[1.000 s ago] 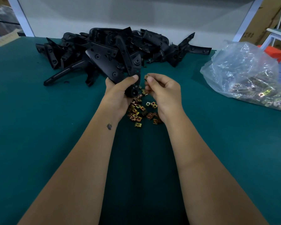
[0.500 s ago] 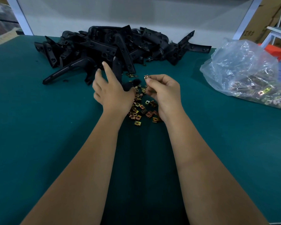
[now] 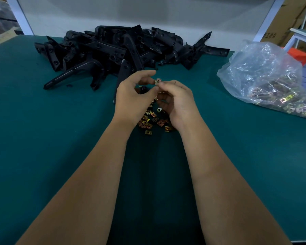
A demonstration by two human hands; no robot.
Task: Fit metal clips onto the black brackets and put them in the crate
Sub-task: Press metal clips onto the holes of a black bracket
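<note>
Fingers (image 3: 145, 75) of the left hand (image 3: 131, 96) curl loosely toward the middle of the table (image 3: 42, 138), thumb and forefinger tips closing in on a small metal clip (image 3: 158, 81), though whether they actually touch it I cannot tell. That clip, square with a round hole, is pinched at its lower edge by the thumb and forefinger of the right hand (image 3: 177, 101), whose other fingers are curled under the palm. Both hands hang just above the green table surface, close together, their fingertips almost meeting. At the far left of the table's back edge begins a pile of black brackets (image 3: 113, 50), tangled long arms and flat plates with holes, stretching across toward the right; one bracket (image 3: 121, 75) stands out from the pile toward the left hand, its lower end hidden behind that hand. Beneath and between the two wrists lies a scatter of loose clips (image 3: 152, 119), brassy and coppery, flat on the table. Farther right, well apart from the hands, sits a crumpled clear plastic bag (image 3: 265, 75) with more clips heaped in its lower corner. Behind the bag, beyond the table edge, stand brown cardboard boxes (image 3: 290, 15) and a white frame with something orange below it.
</note>
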